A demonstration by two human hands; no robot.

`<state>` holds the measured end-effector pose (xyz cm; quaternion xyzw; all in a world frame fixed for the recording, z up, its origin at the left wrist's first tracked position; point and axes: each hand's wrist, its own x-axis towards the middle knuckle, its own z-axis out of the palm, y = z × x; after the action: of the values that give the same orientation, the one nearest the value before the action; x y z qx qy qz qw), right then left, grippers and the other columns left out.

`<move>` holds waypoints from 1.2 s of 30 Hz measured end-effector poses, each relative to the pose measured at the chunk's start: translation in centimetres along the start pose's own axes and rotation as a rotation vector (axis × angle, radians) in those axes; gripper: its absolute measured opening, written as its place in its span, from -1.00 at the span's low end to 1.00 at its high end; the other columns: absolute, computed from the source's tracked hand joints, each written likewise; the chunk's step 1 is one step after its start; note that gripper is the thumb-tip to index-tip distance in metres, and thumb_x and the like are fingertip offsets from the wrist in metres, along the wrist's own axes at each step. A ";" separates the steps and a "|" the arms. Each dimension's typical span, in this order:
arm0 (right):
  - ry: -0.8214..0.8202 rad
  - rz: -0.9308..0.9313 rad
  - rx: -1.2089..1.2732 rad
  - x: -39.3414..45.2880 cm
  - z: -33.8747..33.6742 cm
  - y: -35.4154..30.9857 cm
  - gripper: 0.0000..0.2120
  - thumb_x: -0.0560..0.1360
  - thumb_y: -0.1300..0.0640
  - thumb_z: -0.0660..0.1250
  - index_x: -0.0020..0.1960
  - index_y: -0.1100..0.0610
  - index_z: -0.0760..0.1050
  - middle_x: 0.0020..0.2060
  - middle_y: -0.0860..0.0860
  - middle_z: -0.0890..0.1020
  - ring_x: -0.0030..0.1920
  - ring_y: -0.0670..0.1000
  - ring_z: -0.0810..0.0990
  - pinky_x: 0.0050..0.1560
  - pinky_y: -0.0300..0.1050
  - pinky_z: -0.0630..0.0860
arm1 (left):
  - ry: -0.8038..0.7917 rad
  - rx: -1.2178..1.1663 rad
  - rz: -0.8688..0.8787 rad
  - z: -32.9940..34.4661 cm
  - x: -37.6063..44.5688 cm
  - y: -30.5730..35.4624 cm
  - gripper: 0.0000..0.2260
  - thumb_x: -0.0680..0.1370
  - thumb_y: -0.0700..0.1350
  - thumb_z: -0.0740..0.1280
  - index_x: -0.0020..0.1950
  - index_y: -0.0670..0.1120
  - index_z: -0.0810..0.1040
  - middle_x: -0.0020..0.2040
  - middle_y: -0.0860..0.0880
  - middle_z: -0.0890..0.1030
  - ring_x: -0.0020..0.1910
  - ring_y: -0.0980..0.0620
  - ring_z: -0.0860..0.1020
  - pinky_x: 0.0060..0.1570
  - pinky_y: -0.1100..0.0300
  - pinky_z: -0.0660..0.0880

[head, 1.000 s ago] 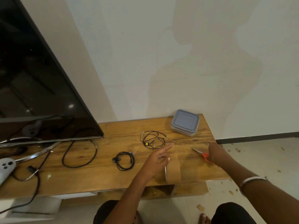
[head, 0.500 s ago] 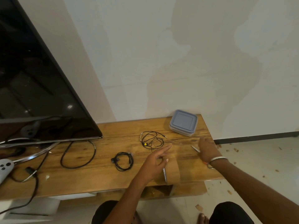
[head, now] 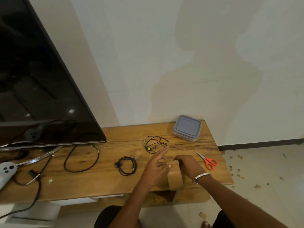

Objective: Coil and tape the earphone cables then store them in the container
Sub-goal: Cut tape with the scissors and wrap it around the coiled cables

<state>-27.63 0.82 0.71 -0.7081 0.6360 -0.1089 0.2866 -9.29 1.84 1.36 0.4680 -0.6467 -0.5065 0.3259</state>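
Observation:
A brown tape roll point(head: 175, 179) stands on edge near the front of the wooden table point(head: 105, 183). My left hand point(head: 155, 169) holds its left side, index finger stretched forward. My right hand point(head: 189, 165) curls its fingers over the top of the roll. A loose black earphone cable with a yellow bud point(head: 154, 143) lies just beyond my left fingertip. A coiled black earphone point(head: 127, 165) lies to the left of my left hand. The closed container with a grey lid point(head: 187, 127) sits at the back right corner.
Orange-handled scissors point(head: 207, 160) lie on the table right of my right hand. A large TV point(head: 41, 79) fills the left side, with a black cable loop point(head: 82, 159) and a white controller point(head: 6, 170) in front. Debris dots the floor on the right.
My right hand has let go of the scissors, which now lie on the table, and has moved left onto the tape roll. My left hand stays on the roll.

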 end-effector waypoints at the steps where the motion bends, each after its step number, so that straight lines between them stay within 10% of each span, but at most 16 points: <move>1: 0.004 -0.011 -0.021 0.1 -0.4 0.3 -0.77 0.50 0.24 0.28 0.12 0.12 0.59 0.03 0.08 0.65 0.05 0.05 0.60 0.00 -0.26 0.41 | 0.026 -0.004 0.001 0.1 0.0 -0.1 -0.42 0.50 -0.27 0.40 0.42 0.17 0.37 0.41 0.21 0.37 0.23 0.24 0.49 0.14 0.30 0.51; 16: 0.116 0.172 -0.451 1.5 -3.6 3.9 -0.82 0.54 0.19 0.23 0.08 0.10 0.56 0.05 0.10 0.58 0.05 0.12 0.57 0.03 -0.07 0.52 | 0.137 -0.041 -0.131 0.0 -0.9 -1.9 -0.43 0.54 -0.32 0.31 0.37 0.25 0.37 0.36 0.23 0.43 0.12 0.24 0.55 -0.13 0.39 0.52; 22: 0.068 0.325 -0.435 1.1 -2.8 1.9 -0.68 0.48 0.03 0.27 0.22 0.06 0.46 0.21 0.06 0.48 0.23 0.14 0.46 0.28 0.09 0.36 | 0.168 -0.194 -0.211 -0.3 -0.9 -1.0 -0.39 0.56 -0.29 0.29 0.51 0.16 0.22 0.34 0.16 0.34 -0.02 0.39 0.56 0.28 -0.05 0.48; 28: 0.157 0.038 0.086 1.4 -1.5 -2.6 -0.74 0.51 0.19 0.28 0.18 0.10 0.53 0.12 0.03 0.53 0.14 0.01 0.49 0.23 -0.11 0.42 | 0.162 -0.191 -0.225 0.1 -1.1 -0.8 -0.30 0.52 -0.40 0.23 0.51 0.20 0.19 0.26 0.16 0.50 0.06 0.16 0.62 0.29 -0.10 0.46; 32: 0.133 0.073 0.386 1.4 -0.5 -5.3 -0.82 0.52 0.14 0.34 0.10 0.15 0.58 -0.07 -0.02 0.61 -0.08 -0.08 0.55 -0.17 -0.42 0.43 | 0.146 -0.211 -0.226 0.1 -1.3 -0.4 -0.27 0.51 -0.40 0.27 0.53 0.18 0.16 0.19 0.14 0.60 0.05 0.10 0.63 0.16 -0.02 0.56; 36: 0.174 0.117 0.488 1.6 0.4 -5.6 -0.86 0.47 0.21 0.39 0.03 0.19 0.60 -0.16 -0.03 0.62 -0.14 -0.09 0.57 -0.14 -0.38 0.48 | 0.155 -0.176 -0.226 -0.5 -1.3 -0.9 -0.27 0.50 -0.41 0.27 0.53 0.15 0.17 0.10 0.19 0.63 0.07 0.13 0.63 0.17 -0.07 0.54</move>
<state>-22.48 -0.47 3.14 -0.5682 0.6531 -0.3026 0.3987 -8.17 2.89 0.71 0.5450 -0.5161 -0.5571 0.3554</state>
